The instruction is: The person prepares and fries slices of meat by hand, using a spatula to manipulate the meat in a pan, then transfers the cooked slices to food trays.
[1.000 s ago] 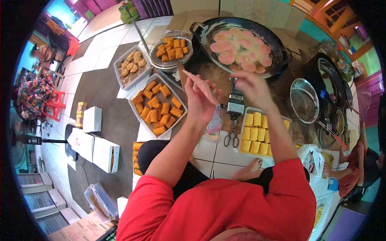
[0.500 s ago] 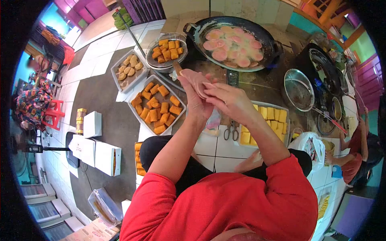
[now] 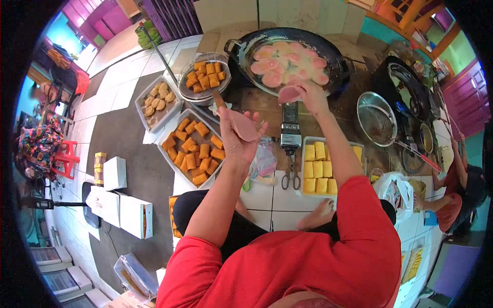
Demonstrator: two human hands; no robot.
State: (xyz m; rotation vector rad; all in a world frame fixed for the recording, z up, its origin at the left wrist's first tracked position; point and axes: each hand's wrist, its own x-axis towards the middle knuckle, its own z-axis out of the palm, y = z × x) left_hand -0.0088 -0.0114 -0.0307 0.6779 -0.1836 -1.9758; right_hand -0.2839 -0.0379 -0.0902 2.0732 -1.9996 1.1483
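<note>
My left hand (image 3: pixel 239 136) is palm up, with thin pink rounds (image 3: pixel 243 126) lying on its palm and fingers spread about them. My right hand (image 3: pixel 311 97) pinches another pink round (image 3: pixel 290 94) by its edge, at the near rim of the large black wok (image 3: pixel 339 57). Many pink rounds (image 3: pixel 272 78) lie in pale bubbling oil in that wok. A brown wooden handle (image 3: pixel 219 99) shows just beyond my left hand, below the wire strainer (image 3: pixel 186 92) of browned pieces.
Left of my hands, trays hold browned rolls (image 3: pixel 191 160) and pale pieces (image 3: pixel 158 96). A tray of yellow blocks (image 3: pixel 318 168), scissors (image 3: pixel 290 179) and a plastic bag (image 3: pixel 395 192) lie nearer. Rightward are a metal strainer (image 3: pixel 377 118) and a second wok (image 3: pixel 411 84); other people are at both sides.
My hands have separated. My right hand has moved forward to the wok's rim with one pink round, while my left has come lower and opened out under the others.
</note>
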